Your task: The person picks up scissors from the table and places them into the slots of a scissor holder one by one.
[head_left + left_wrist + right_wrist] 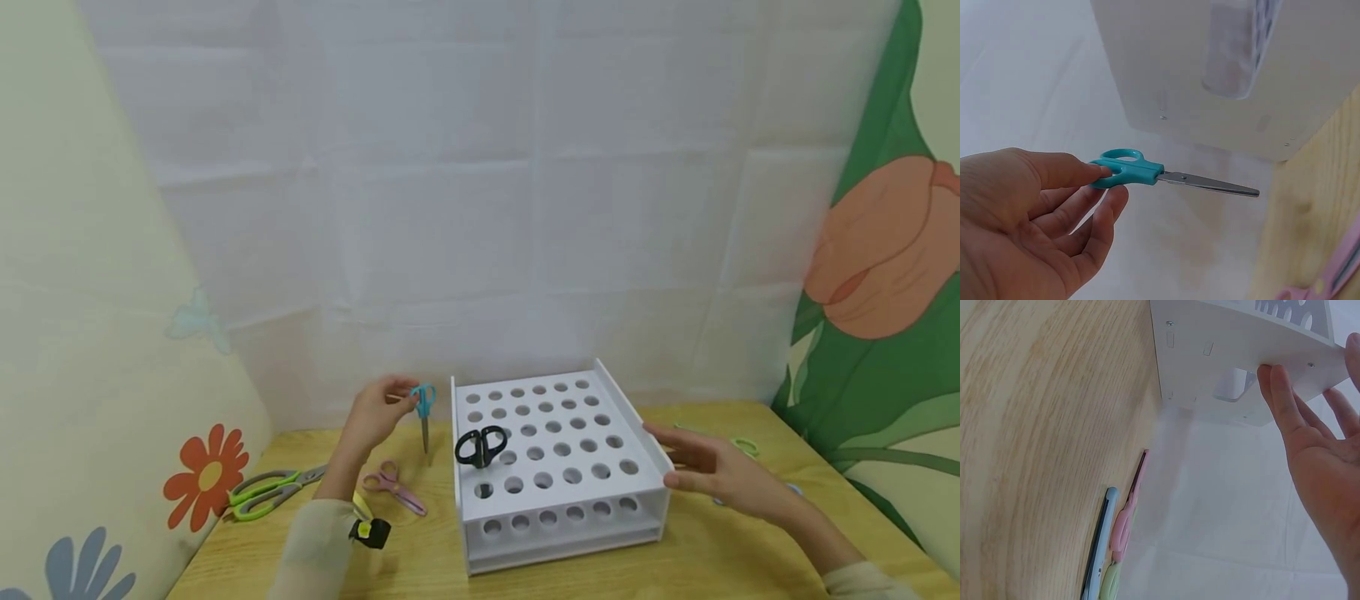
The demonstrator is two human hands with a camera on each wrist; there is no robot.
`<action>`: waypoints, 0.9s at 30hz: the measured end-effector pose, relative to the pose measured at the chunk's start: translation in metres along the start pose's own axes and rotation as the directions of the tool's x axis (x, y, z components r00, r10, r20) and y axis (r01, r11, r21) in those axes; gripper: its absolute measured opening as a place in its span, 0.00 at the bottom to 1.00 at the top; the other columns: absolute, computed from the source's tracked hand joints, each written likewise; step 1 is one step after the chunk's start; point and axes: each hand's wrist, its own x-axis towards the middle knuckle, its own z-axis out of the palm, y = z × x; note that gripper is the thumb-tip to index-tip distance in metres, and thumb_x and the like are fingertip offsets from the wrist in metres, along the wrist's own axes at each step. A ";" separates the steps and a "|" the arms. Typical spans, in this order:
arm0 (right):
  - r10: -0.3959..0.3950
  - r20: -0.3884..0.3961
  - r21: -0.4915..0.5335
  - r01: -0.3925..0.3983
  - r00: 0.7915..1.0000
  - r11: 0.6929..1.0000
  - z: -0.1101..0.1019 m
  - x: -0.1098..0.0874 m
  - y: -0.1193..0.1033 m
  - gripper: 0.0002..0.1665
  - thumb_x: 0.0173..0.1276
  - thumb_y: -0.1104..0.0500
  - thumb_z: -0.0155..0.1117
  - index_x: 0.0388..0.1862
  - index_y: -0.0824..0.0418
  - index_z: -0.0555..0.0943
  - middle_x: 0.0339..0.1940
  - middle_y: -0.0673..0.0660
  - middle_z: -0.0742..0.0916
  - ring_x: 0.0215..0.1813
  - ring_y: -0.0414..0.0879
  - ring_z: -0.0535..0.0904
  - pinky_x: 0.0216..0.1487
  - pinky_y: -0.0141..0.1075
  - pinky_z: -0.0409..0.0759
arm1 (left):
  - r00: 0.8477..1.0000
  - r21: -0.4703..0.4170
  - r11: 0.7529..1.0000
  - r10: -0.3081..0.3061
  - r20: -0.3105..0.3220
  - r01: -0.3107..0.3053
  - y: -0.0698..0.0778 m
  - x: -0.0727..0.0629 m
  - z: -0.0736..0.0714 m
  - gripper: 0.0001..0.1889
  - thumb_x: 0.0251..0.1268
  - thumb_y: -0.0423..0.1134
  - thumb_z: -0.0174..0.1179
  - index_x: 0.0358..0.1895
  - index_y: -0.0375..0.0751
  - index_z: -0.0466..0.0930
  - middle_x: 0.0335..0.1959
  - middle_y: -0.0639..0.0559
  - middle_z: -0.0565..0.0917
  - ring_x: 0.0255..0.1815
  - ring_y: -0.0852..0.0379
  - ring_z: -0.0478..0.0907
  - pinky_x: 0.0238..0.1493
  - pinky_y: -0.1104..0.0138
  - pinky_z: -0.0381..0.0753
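Observation:
Small scissors with teal handles [1142, 170] hang closed, blades down, just left of a white rack [558, 492]. My left hand [378, 412] pinches them by one handle loop between thumb and fingers. The rack has two tiers drilled with rows of round holes. Black-handled scissors [481, 447] stand in a hole of its left column, blades hidden below the top tier. Against the rack's right side wall [1241, 344] my right hand [720, 475] rests with fairly straight fingers, the fingertips touching the outer face near the handle slot. Its thumb is near the wall's front end.
Green-and-grey scissors [270, 493] lie at the table's left, and pink scissors [393, 486] in front of the rack's left side. Right of the rack lie a light-blue handled tool [1102, 544], pink-handled scissors [1124, 528] and light-green handles [1110, 582]. A white cloth hangs behind.

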 end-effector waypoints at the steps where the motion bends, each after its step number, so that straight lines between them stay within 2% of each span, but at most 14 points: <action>1: 0.003 0.001 0.004 -0.003 1.000 1.000 0.000 0.000 0.001 0.36 0.76 0.66 0.61 0.80 0.58 0.64 0.76 0.69 0.67 0.67 0.50 0.75 0.57 0.41 0.80 | 1.000 0.002 1.000 0.002 -0.002 -0.002 0.002 0.000 -0.001 0.17 0.73 0.38 0.63 0.60 0.37 0.81 0.49 0.44 0.85 0.52 0.41 0.82 0.51 0.47 0.80; 9: -0.003 -0.006 -0.005 0.003 1.000 1.000 0.000 0.000 0.002 0.36 0.76 0.66 0.61 0.80 0.59 0.64 0.76 0.69 0.66 0.66 0.45 0.76 0.57 0.40 0.80 | 0.998 -0.002 0.999 0.054 -0.042 -0.054 0.016 -0.005 -0.013 0.18 0.74 0.40 0.63 0.61 0.39 0.81 0.49 0.45 0.85 0.51 0.42 0.83 0.49 0.47 0.81; 15: 0.000 0.007 0.006 0.000 1.000 1.000 0.000 -0.001 0.001 0.36 0.76 0.66 0.60 0.80 0.60 0.63 0.77 0.70 0.65 0.66 0.41 0.76 0.57 0.41 0.80 | 0.991 -0.098 0.991 0.085 -0.102 -0.095 0.031 -0.010 -0.020 0.18 0.74 0.43 0.63 0.62 0.42 0.82 0.51 0.46 0.84 0.51 0.48 0.83 0.50 0.50 0.80; 18: -0.001 0.006 0.001 0.001 1.000 1.000 0.001 -0.001 0.001 0.36 0.76 0.66 0.60 0.80 0.60 0.63 0.77 0.70 0.65 0.66 0.41 0.76 0.57 0.41 0.80 | 0.986 -0.190 0.974 0.096 -0.133 -0.120 0.039 -0.013 -0.024 0.18 0.74 0.43 0.63 0.62 0.42 0.82 0.51 0.47 0.85 0.51 0.49 0.83 0.54 0.53 0.80; 22: -0.009 0.000 -0.005 0.009 1.000 1.000 0.001 -0.001 0.000 0.36 0.76 0.67 0.61 0.80 0.60 0.64 0.77 0.70 0.66 0.67 0.44 0.76 0.57 0.41 0.80 | 0.976 -0.272 0.947 0.128 -0.174 -0.173 0.053 -0.017 -0.029 0.19 0.74 0.44 0.64 0.62 0.40 0.81 0.51 0.47 0.86 0.51 0.49 0.84 0.56 0.63 0.79; 27: -0.008 0.004 -0.006 0.008 1.000 1.000 0.000 -0.001 0.000 0.36 0.76 0.67 0.60 0.80 0.60 0.63 0.77 0.70 0.65 0.67 0.46 0.75 0.57 0.41 0.79 | 0.961 -0.322 0.915 0.181 -0.210 -0.243 0.069 -0.021 -0.031 0.19 0.73 0.41 0.65 0.61 0.38 0.82 0.51 0.44 0.87 0.51 0.48 0.84 0.53 0.69 0.79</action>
